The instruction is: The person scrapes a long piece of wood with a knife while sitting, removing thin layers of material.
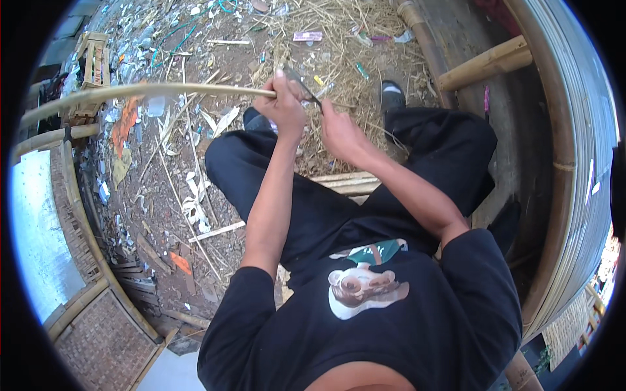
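My left hand (287, 109) is closed around a long, pale bamboo strip (176, 86). The strip runs out to the left and curves down toward the edge of the view. Just to the right, my right hand (342, 135) grips a knife (302, 85) by its handle, which the fingers mostly hide. Its blade slants up and left, close beside my left hand. Whether the blade touches the strip cannot be made out. Both hands are held out beyond my lap, above ground strewn with shavings.
Thin shavings (345, 39) and litter cover the dirt ground. A wooden crate (95, 62) stands at the far left. Woven bamboo panels (107, 335) lie at the lower left. On the right, a bamboo pole (486, 64) meets a curved bamboo frame (566, 195). My sandalled foot (392, 98) rests ahead.
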Demonstrator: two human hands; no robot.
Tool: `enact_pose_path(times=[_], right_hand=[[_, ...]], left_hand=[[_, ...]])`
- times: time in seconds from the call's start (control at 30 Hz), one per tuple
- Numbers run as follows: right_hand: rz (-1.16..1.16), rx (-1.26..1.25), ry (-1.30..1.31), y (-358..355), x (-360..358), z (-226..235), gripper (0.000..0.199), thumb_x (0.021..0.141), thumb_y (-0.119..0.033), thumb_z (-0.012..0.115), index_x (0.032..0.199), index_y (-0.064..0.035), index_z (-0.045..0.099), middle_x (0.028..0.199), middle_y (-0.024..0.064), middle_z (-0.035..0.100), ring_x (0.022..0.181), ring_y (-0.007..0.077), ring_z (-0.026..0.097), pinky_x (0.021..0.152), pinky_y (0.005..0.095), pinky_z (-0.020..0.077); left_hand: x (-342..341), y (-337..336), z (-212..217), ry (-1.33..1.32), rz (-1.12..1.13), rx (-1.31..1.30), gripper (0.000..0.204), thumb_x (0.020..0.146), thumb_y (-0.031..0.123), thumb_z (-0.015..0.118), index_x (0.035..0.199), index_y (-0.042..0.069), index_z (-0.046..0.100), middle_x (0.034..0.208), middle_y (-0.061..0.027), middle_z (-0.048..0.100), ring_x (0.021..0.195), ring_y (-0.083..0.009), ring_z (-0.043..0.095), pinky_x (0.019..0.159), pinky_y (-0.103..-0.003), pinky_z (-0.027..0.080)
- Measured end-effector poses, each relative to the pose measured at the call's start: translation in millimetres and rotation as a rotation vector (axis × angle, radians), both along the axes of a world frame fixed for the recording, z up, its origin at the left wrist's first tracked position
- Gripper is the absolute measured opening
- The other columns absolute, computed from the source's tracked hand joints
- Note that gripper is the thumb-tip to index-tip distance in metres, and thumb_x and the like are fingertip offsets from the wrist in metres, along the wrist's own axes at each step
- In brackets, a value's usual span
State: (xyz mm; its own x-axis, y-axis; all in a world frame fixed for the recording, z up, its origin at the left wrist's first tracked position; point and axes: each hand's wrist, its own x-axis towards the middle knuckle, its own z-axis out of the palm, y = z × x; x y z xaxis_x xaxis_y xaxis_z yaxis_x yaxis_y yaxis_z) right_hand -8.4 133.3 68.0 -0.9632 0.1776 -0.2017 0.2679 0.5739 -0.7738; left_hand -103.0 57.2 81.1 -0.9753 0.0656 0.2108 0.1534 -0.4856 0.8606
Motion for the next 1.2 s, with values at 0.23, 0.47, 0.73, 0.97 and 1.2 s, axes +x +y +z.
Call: enact_pose_path(times=[0.23, 0.47, 0.73, 0.97, 1.2], right_hand=[[-0.084, -0.088, 0.089, -3.8, 5.9, 37.5, 0.016, 0.092, -0.013, 0.040, 0.098, 0.0010, 0.035, 0.069, 0.0328, 0.055, 0.070, 0.0519, 0.053, 0.062, 0.0568, 0.0406], [-0.123, -0.029, -0.057, 15.8, 8.6, 0.4, 0.016, 0.092, -0.013, 0.039, 0.098, 0.0011, 0.035, 0.068, 0.0330, 0.054, 0.070, 0.0524, 0.053, 0.062, 0.0567, 0.0406], [-0.083, -0.028, -0.088, 15.5, 16.0, -28.4, 0.019, 0.093, -0.017, 0.039, 0.100, 0.0009, 0.036, 0.070, 0.0311, 0.056, 0.073, 0.0497, 0.055, 0.064, 0.0555, 0.0402], [-0.128, -0.122, 0.007, 12.8, 2.1, 13.4, 0.021, 0.094, -0.019, 0.040, 0.099, 0.0011, 0.038, 0.067, 0.0266, 0.056, 0.067, 0.0474, 0.055, 0.060, 0.0528, 0.0401], [-0.056, -0.063, -0.050, -6.5, 5.7, -6.6, 0.017, 0.093, -0.016, 0.039, 0.099, 0.0001, 0.036, 0.068, 0.0288, 0.056, 0.069, 0.0484, 0.055, 0.061, 0.0551, 0.0395]], left_hand=[[10.7, 0.1, 3.5, 0.015, 0.011, -0.021, 0.037, 0.093, 0.009, 0.045, 0.058, 0.008, 0.033, 0.043, 0.0019, 0.035, 0.036, -0.0049, 0.031, 0.036, -0.024, 0.023], [10.4, -0.5, -1.5, 0.003, 0.029, 0.000, 0.036, 0.093, 0.008, 0.045, 0.059, 0.008, 0.033, 0.043, 0.0029, 0.033, 0.036, -0.0043, 0.028, 0.035, -0.023, 0.020], [13.3, 10.2, 8.3, 0.022, -0.039, 0.060, 0.036, 0.093, 0.007, 0.044, 0.059, 0.007, 0.032, 0.043, 0.0023, 0.033, 0.036, -0.0040, 0.028, 0.035, -0.024, 0.019], [8.8, -3.0, 1.5, 0.017, -0.057, 0.045, 0.035, 0.092, 0.004, 0.043, 0.059, 0.007, 0.031, 0.044, 0.0025, 0.030, 0.036, -0.0043, 0.026, 0.036, -0.024, 0.018], [10.6, -3.1, 1.1, 0.006, -0.008, 0.023, 0.035, 0.092, 0.004, 0.044, 0.059, 0.007, 0.030, 0.045, 0.0028, 0.031, 0.037, -0.0041, 0.026, 0.035, -0.024, 0.019]])
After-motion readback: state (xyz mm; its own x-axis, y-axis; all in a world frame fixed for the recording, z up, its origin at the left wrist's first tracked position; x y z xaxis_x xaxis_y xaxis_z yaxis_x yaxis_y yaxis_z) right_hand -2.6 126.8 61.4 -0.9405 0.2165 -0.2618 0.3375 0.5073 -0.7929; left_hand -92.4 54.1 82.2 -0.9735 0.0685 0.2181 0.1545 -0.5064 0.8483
